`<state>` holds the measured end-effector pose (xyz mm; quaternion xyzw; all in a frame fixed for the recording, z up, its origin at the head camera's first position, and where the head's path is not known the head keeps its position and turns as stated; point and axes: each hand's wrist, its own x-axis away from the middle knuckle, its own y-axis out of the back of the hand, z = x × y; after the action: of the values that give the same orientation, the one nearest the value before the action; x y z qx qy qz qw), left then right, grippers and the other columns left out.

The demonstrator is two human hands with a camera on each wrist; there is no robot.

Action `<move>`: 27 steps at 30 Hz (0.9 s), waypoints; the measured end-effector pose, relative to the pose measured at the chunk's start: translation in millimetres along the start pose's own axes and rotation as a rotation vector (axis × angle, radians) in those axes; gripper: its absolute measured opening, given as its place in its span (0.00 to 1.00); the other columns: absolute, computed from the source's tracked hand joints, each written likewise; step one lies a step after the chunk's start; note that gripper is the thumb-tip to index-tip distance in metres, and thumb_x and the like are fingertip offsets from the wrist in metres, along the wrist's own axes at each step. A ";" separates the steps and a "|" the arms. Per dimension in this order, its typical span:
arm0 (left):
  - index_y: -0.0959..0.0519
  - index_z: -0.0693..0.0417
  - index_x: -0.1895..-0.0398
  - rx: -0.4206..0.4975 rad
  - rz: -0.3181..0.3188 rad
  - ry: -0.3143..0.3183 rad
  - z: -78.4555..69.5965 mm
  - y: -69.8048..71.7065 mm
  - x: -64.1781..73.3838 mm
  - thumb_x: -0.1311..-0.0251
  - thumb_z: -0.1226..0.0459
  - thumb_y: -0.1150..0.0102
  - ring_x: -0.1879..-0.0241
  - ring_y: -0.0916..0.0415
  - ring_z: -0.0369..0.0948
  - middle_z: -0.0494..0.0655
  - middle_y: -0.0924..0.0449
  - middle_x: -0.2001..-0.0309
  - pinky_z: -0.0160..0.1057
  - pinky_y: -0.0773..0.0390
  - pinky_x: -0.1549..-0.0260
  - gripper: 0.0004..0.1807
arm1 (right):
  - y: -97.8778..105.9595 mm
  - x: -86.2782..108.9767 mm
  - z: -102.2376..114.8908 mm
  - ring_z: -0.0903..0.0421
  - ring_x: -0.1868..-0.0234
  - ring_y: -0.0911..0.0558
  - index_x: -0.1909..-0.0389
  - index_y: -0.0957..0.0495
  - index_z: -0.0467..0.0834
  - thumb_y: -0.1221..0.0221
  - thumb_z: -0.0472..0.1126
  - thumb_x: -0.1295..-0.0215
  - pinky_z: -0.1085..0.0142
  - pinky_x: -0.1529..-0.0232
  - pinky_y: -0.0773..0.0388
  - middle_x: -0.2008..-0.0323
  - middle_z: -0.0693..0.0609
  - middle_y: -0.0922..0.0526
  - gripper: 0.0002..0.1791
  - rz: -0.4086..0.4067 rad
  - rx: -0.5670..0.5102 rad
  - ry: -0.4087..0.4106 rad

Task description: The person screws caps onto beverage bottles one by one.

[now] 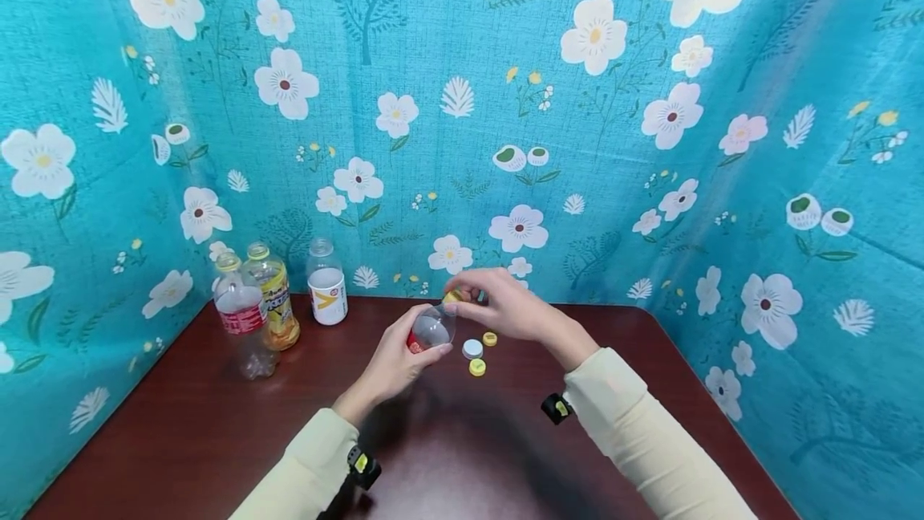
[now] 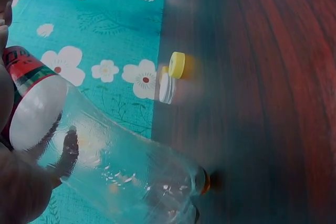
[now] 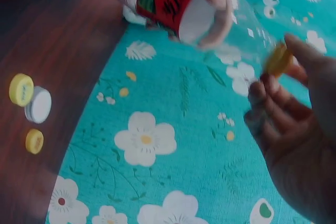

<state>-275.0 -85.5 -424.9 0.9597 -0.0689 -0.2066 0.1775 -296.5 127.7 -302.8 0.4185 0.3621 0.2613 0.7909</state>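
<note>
The left hand has its grip wrapped round a clear bottle with a red label, tilted over the dark brown surface; the right hand pinches a yellow cap at the bottle's mouth; two loose yellow caps and a white cap lie nearby; three capless bottles stand at the left.

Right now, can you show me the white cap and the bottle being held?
White cap (image 1: pixel 472 348): head view, on its flat top.
Held bottle (image 2: pixel 113 148): left wrist view, on its clear side.
</note>
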 end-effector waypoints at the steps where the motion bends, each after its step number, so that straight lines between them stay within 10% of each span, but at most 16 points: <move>1: 0.27 0.46 0.34 0.006 0.003 0.007 -1.8 0.3 1.0 0.42 0.61 0.24 0.48 0.24 0.44 0.45 0.21 0.45 0.44 0.20 0.47 0.33 | 1.5 1.0 -1.0 0.60 0.67 0.25 0.48 0.17 0.50 0.37 0.47 0.28 0.64 0.65 0.24 0.70 0.58 0.23 0.12 0.023 -0.012 0.011; 8: 0.29 0.55 0.33 0.029 0.046 0.030 -23.5 8.1 8.8 0.41 0.65 0.27 0.48 0.24 0.46 0.48 0.21 0.45 0.43 0.21 0.47 0.33 | 2.0 2.7 -5.1 0.60 0.64 0.24 0.45 0.18 0.50 0.37 0.49 0.27 0.65 0.64 0.23 0.65 0.59 0.20 0.14 0.058 -0.053 0.053; 15: 0.28 0.47 0.34 0.042 0.022 0.017 1.4 1.7 3.5 0.41 0.62 0.25 0.47 0.25 0.45 0.46 0.22 0.43 0.46 0.21 0.46 0.33 | -2.4 0.5 -1.4 0.62 0.74 0.26 0.54 0.15 0.47 0.34 0.46 0.31 0.67 0.71 0.25 0.74 0.60 0.22 0.09 -0.031 -0.041 0.066; 27: 0.30 0.40 0.33 0.028 -0.022 0.000 7.0 1.3 -0.8 0.42 0.56 0.24 0.46 0.24 0.43 0.42 0.23 0.41 0.45 0.18 0.47 0.35 | -17.1 -8.3 24.7 0.61 0.88 0.36 0.77 0.19 0.46 0.33 0.50 0.31 0.68 0.85 0.40 0.90 0.57 0.34 0.17 -0.234 0.086 -0.165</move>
<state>-278.8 -88.7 -430.1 0.9628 -0.0612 -0.2075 0.1617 -280.1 101.2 -304.8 0.4269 0.3527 0.1163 0.8245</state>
